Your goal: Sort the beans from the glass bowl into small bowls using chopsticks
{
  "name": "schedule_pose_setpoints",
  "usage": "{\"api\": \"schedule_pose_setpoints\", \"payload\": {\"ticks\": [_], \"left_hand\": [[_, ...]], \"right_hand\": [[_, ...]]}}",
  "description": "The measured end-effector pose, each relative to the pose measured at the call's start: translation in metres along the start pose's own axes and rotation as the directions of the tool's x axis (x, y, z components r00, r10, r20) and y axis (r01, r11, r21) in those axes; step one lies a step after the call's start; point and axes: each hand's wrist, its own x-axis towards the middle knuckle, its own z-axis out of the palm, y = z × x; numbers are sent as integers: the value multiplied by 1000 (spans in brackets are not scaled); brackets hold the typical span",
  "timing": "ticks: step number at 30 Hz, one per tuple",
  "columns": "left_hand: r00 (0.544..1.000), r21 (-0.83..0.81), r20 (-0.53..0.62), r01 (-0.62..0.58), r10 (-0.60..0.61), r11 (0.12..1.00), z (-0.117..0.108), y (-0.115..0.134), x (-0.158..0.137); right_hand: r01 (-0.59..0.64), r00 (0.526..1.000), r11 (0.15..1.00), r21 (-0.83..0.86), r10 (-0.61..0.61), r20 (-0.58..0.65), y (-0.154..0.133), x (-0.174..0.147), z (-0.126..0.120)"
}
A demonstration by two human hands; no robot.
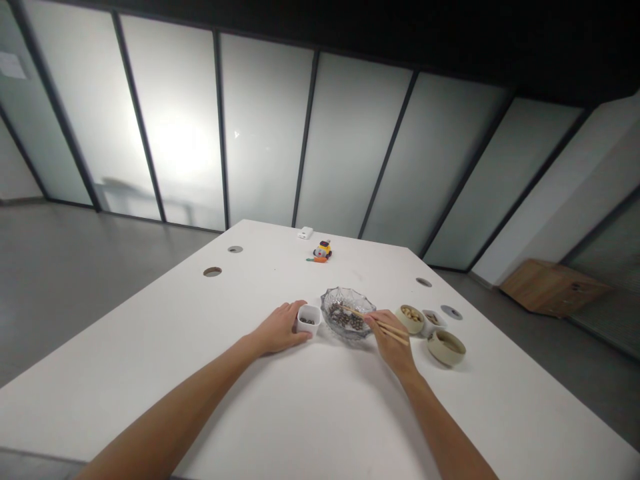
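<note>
My left hand [283,328] is curled round the left side of a small white square cup [311,312], which has some dark bits at its bottom. Right of the cup stands a clear glass bowl [370,307] with a scalloped rim, holding many dark, seed-like pieces. My right hand [393,343] grips a pair of wooden chopsticks [394,331] at the bowl's right edge. Their tips reach down among the dark pieces; whether anything is pinched between them is too small to tell.
To the right stand a beige bowl of nuts [411,319], a white cup with brown pieces [434,321] and another beige bowl [447,349]. Farther back are a yellow toy vehicle [323,249], an orange carrot-like item [320,260] and a white box [305,233]. The white table [240,407] has several round holes.
</note>
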Motion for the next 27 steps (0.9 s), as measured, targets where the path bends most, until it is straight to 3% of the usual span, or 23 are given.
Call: {"api": "schedule_pose_setpoints", "payload": {"ticks": [9, 16, 21, 27], "left_hand": [[1000, -9, 0, 18, -18, 1000, 0, 4, 0], [1000, -17, 4, 12, -12, 1000, -2, 9, 0], [1000, -10, 0, 22, -22, 1000, -2, 8, 1], [1000, -13, -1, 14, -14, 1000, -1, 5, 0]], "right_hand": [[27, 994, 998, -53, -32, -102, -17, 3, -5], [-48, 998, 981, 187, 55, -28, -36, 0, 4], [22, 988, 999, 23, -18, -152, -32, 2, -1], [34, 998, 999, -20, -35, -50, -14, 1, -2]]}}
